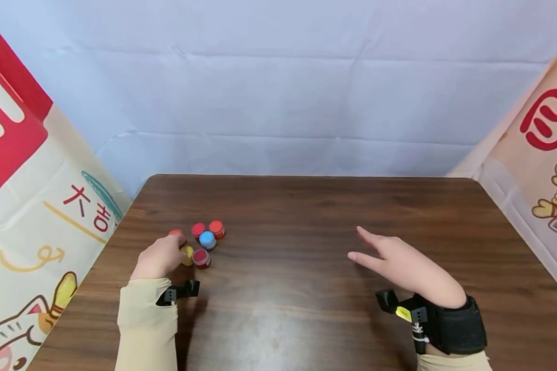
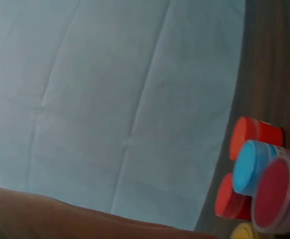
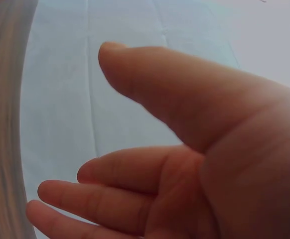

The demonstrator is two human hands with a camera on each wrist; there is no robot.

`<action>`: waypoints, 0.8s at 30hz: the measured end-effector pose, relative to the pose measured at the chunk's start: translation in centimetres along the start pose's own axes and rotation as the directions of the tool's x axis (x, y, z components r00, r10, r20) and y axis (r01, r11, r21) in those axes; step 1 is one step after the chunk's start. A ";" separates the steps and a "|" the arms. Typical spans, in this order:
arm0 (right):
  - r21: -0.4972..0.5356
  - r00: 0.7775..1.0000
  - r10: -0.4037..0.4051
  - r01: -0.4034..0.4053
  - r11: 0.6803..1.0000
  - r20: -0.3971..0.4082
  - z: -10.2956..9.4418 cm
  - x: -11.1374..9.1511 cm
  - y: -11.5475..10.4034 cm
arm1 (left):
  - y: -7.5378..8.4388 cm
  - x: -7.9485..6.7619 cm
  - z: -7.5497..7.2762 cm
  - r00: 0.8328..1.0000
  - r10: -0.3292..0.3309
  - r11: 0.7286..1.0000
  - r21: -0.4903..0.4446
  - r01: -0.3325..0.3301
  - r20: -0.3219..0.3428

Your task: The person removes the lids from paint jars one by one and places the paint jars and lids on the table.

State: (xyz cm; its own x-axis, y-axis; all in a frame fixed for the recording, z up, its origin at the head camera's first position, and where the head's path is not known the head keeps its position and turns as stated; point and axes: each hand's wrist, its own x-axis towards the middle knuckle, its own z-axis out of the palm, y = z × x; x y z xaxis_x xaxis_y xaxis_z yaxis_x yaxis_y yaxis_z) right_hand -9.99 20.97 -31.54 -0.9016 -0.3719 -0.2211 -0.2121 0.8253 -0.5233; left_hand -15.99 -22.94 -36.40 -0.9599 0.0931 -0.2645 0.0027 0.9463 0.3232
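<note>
At the left of the table, my left hand (image 1: 160,255) is bent down at a cluster of small round jars. Its fingertips are right by an orange-red jar (image 1: 177,235) and a yellow jar (image 1: 187,255), both partly covered by the hand; I cannot tell whether it grips one. Just right of them stand a blue jar (image 1: 207,240), a red jar (image 1: 198,230), an orange jar (image 1: 217,229) and a dark red jar (image 1: 201,258) with a clear rim. My right hand (image 1: 401,263) hovers over the table's right side, thumb and fingers apart, holding nothing.
The dark brown wooden table (image 1: 288,206) has rounded far corners. Behind it hangs a pale, creased cloth (image 1: 278,103). Printed sheets with cartoon drawings flank the left (image 1: 51,216) and right sides. Each wrist wears a black camera mount.
</note>
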 end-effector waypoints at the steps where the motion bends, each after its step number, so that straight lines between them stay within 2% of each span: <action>1: -0.005 1.000 -0.004 0.004 1.000 -0.004 -0.3 -0.1 -0.1 | -0.1 -0.1 0.0 1.000 0.006 1.000 0.001 -0.006 0.006; 6: -0.052 0.999 -0.026 0.024 0.998 -0.044 -2.0 -0.7 -0.6 | 0.1 -0.1 -1.1 0.999 0.046 0.999 0.007 -0.046 0.000; 11: -0.076 0.998 -0.041 0.037 0.996 -0.049 -3.0 -0.9 -1.0 | 0.4 -0.1 -2.1 1.000 0.020 1.000 0.005 -0.020 0.008; 17: -0.063 0.998 -0.056 0.053 0.997 -0.043 -3.0 -1.1 -1.6 | 0.5 0.3 -1.9 1.000 -0.024 1.000 0.008 0.024 -0.014; 21: -0.056 0.998 -0.061 0.059 0.997 -0.029 -2.6 -1.2 -2.0 | 0.5 0.0 -1.7 0.999 -0.045 0.999 0.016 0.045 -0.014; 24: -0.070 0.998 -0.066 0.065 0.995 -0.024 -2.6 -1.1 -2.1 | 0.9 -0.5 -2.1 0.997 -0.042 0.999 0.031 0.044 -0.062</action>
State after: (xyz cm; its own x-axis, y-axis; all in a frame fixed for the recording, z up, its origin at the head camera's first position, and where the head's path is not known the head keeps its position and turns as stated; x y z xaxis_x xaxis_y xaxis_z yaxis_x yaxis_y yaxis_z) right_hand -9.50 20.71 -28.08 -0.8941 -0.4158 -0.1663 -0.2959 0.8273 -0.4775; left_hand -16.13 -22.75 -34.10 -0.9746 0.0342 -0.2211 -0.0306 0.9586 0.2831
